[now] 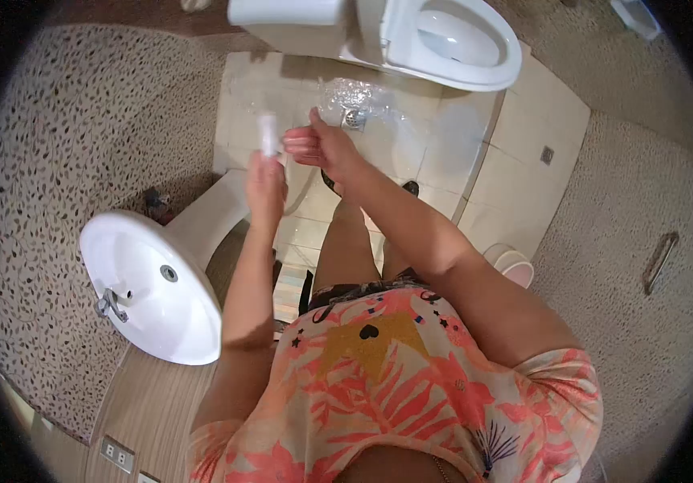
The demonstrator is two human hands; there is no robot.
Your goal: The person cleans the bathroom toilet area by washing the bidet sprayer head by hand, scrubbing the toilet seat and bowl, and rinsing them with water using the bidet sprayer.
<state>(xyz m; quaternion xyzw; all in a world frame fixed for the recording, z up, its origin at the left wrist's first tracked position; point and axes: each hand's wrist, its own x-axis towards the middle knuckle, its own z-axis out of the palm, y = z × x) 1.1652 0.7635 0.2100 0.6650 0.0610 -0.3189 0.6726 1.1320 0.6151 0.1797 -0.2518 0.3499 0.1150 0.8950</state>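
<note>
My left hand (266, 189) is closed around the lower end of a small white object (268, 133), which points upward and is blurred. Just to the right of it is my right hand (330, 149), its fingers reaching left toward the object and its thumb raised apart from them. Nothing shows in this right hand, and a narrow gap lies between its fingertips and the white object. Both hands are in the air over the tiled floor (262, 88), near a metal drain (353, 119) with wet, shiny tiles around it.
A white pedestal sink (189, 310) with a metal faucet (111, 306) stands at the left. The white toilet (503, 68) is at the top. On the right are a round light-coloured container (514, 266), a second drain (547, 154) and a wall handle (660, 262).
</note>
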